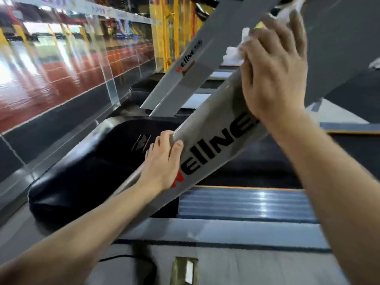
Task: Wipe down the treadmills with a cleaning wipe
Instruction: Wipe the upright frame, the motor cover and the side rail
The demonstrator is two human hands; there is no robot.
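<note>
**Treadmill upright: wipe applied at upper section**

The right hand (273, 73) is pressed against the grey slanted upright (207, 149) of the nearest treadmill. Its fingers are extended and lie flat over a crumpled white cleaning wipe (236, 51), which sits between the palm and the upright's upper section. Only the edges of the wipe show past the fingers.

The left hand (162, 161) grips the same upright lower down. Its fingers curl over the far edge of the upright and the thumb rests on the near face, just above the red first letter of the black lettering.

The two hands are well apart along the upright. A black motor cover (86, 171) lies behind the left hand. The treadmill belt (246, 200) runs beneath the right forearm. A second grey upright (197, 60) with the same lettering stands parallel behind the first. A glass wall (61, 68) runs along the left side
</note>
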